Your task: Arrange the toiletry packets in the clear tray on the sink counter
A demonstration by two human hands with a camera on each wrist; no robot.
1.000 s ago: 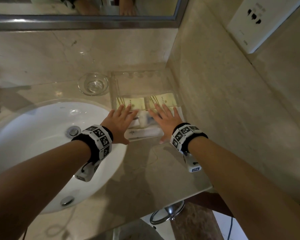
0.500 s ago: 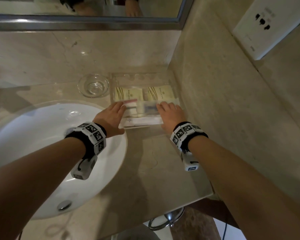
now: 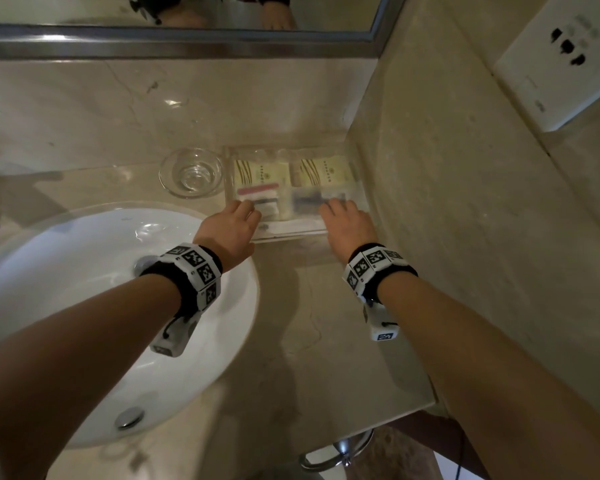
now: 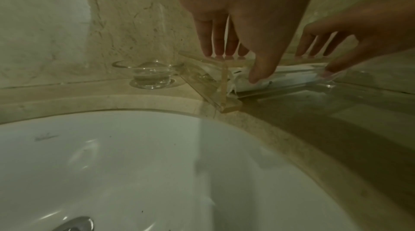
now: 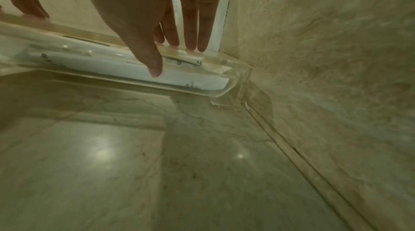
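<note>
Packets [image 3: 293, 192] lie inside the clear tray [image 3: 293, 238], which sits in the counter corner beside the glass dish [image 3: 190, 173]. My left hand [image 3: 229, 230] and right hand [image 3: 349, 226] clamp its front wall, fingers over the rim, thumbs outside — I should push evenly, squarely.
</note>
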